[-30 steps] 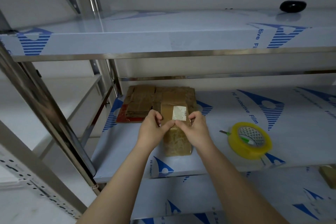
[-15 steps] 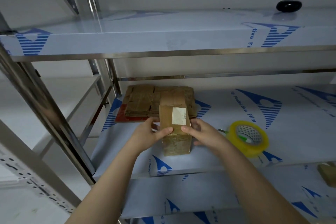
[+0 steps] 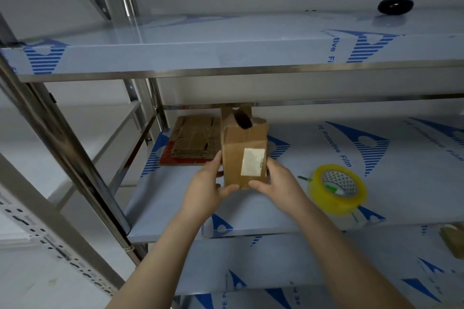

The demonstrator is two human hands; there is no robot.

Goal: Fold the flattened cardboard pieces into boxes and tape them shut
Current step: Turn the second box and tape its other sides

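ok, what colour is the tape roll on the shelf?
The tape roll is yellow, its core grey and patterned. Best seen in the head view.

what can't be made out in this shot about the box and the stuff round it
All head view.
box: underside and far side hidden by its own body, the left hand and right hand; taped or not, unknown.
label: print too blurred.
flat cardboard stack: right part behind the box.
brown thing: cut off by right edge.
dark object: too small to identify.
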